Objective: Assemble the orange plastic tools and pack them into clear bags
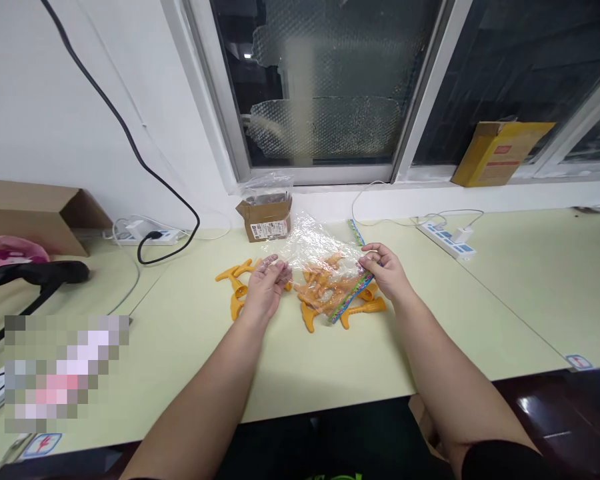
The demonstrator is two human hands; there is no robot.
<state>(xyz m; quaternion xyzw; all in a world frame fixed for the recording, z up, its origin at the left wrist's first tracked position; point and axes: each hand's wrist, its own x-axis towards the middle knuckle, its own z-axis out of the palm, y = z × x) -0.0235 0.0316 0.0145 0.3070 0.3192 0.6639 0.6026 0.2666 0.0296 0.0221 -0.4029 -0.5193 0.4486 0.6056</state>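
Note:
A clear plastic bag (316, 248) with a coloured edge strip lies spread over a heap of orange plastic pieces (325, 290) on the pale yellow table (300, 360). My left hand (266, 287) pinches the bag's left side. My right hand (386, 268) pinches its right edge at the coloured strip. More orange pieces (236, 273) lie loose just left of my left hand, and two others (365, 308) poke out below the bag.
A small cardboard box (266, 217) stands behind the bag by the window. Power strips lie at the back left (147, 233) and back right (447, 240). A brown box (35, 210) sits far left, a yellow box (500, 152) on the sill.

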